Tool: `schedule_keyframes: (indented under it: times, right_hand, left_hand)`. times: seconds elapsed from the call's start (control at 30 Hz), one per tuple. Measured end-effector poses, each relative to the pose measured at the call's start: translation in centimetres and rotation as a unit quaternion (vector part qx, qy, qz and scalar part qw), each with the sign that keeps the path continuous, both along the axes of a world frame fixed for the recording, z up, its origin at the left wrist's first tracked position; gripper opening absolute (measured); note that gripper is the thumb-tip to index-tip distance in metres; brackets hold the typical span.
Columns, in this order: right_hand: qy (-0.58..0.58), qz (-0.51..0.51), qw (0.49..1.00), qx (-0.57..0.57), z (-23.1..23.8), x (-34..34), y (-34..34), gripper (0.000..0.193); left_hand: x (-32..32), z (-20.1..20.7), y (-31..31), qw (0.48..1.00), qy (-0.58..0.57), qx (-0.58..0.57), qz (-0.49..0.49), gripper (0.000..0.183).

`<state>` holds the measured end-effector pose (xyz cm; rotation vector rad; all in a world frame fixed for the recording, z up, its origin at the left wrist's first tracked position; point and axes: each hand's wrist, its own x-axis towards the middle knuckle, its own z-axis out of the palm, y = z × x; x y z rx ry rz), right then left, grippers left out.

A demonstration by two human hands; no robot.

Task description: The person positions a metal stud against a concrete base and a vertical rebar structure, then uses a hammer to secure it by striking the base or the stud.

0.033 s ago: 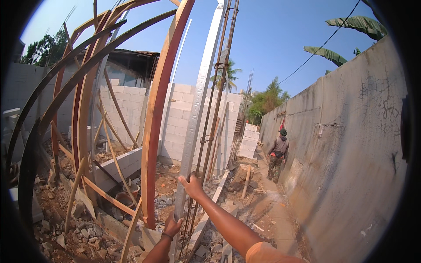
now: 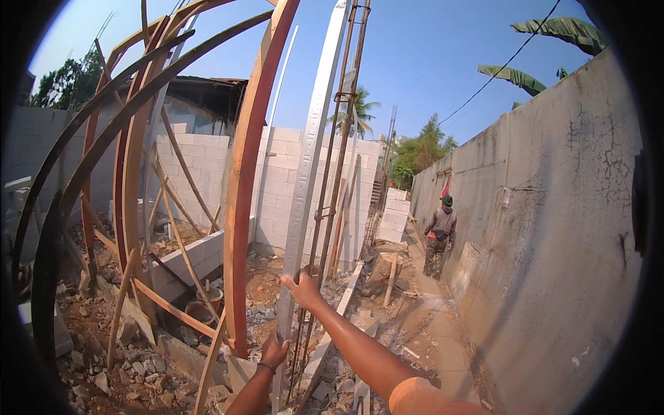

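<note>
A long silvery metal channel (image 2: 309, 149) stands nearly upright before me, leaning slightly to the right at its top. My left hand (image 2: 274, 351), with a dark band at the wrist, is closed round its lower part. Higher up, my right hand (image 2: 302, 290) grips the same channel from the right, its thumb on the near side and its other fingers partly hidden. Just behind and to the right rise rusty reinforcing bars (image 2: 339, 149) tied with stirrups. On the left, apart from the channel, stands a reddish-brown wooden frame post (image 2: 247, 180).
Curved dark strips (image 2: 90, 155) and slanting wooden braces (image 2: 181, 315) crowd the left. Rubble (image 2: 138, 373) covers the ground. A pale block wall (image 2: 283, 187) stands behind. A person (image 2: 439, 235) is on the dirt path (image 2: 443, 332) beside the tall grey wall (image 2: 546, 207).
The person on the path has moved slightly farther off. My view has shifted a little; both hands keep their hold on the metal channel.
</note>
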<state>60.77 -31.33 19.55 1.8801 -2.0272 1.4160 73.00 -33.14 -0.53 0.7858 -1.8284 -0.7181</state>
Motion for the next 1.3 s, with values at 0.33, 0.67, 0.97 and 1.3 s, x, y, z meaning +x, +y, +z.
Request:
schedule_keyframes:
  times: [0.33, 0.67, 0.97, 1.3]
  right_hand:
    - [-0.116, -0.093, 0.967, 0.207, -29.0, -6.2, 17.3, 0.039]
    - [-0.340, -0.336, 0.643, 0.598, -53.1, 0.9, 64.2, 0.033]
    - [-0.586, -0.341, 0.553, 0.485, -54.1, 7.1, 67.4, 0.031]
    - [-0.698, -0.283, 0.631, 0.185, -49.3, -11.4, 47.8, 0.033]
  left_hand:
    - [0.6, -0.7, -1.1, 0.998, -0.038, -0.043, 0.015, 0.047]
    - [1.7, 3.2, -2.2, 0.988, -0.111, 0.008, -0.103, 0.060]
    - [1.6, -1.8, -3.1, 0.993, -0.103, 0.001, -0.061, 0.062]
    - [0.9, -2.3, -3.4, 0.996, -0.077, 0.044, 0.022, 0.059]
